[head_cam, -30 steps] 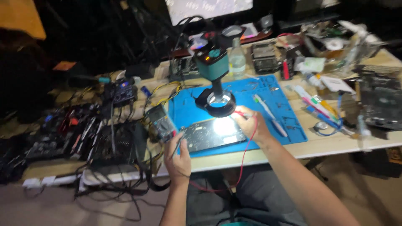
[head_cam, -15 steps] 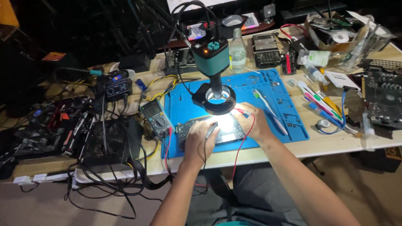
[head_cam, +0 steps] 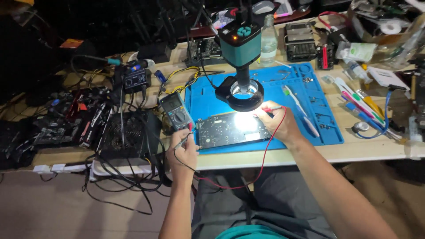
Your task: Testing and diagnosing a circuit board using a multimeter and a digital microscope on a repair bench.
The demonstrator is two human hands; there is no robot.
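Dark, stiff circuit board (fragile, edge-hold only) lies flat; right hand pinches red probe, left hand grips another probe.

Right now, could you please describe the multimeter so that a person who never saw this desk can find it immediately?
Start at the blue work mat in the middle of the table. Just off its left edge, beside the dark circuit board under the ring light, lies the multimeter, directly above the left hand. It is the only handheld device there with a round dial below a small screen.
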